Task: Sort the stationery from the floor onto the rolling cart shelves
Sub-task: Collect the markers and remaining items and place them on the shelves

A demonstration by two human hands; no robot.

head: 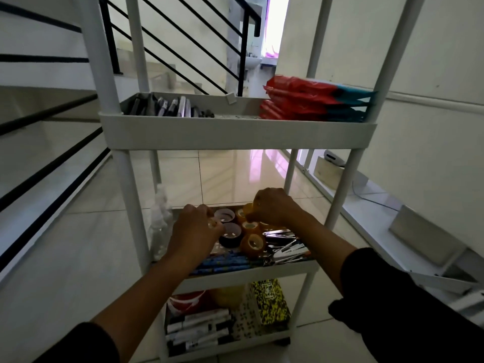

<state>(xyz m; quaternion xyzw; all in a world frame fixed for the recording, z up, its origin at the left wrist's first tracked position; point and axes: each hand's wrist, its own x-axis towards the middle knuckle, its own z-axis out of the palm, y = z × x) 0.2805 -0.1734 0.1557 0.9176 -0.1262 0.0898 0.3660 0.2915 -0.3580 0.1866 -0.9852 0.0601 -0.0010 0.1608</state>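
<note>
Both hands' fingers (209, 218) pinch tape rolls (252, 243) over the middle shelf (251, 271).

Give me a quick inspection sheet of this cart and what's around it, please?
Surface: white rolling cart, three shelves visible, on glossy tiled floor.
Job's things: tape rolls, staplers and blue pens on middle shelf; red packets and dark items above; markers and patterned box below.
Clutter: clear plastic bag beside the cart.
Hands: left hand and right hand each grip a yellowish tape roll.
Cables: thin cable on right ledge.
Surroundings: stair railing, white walls.
</note>
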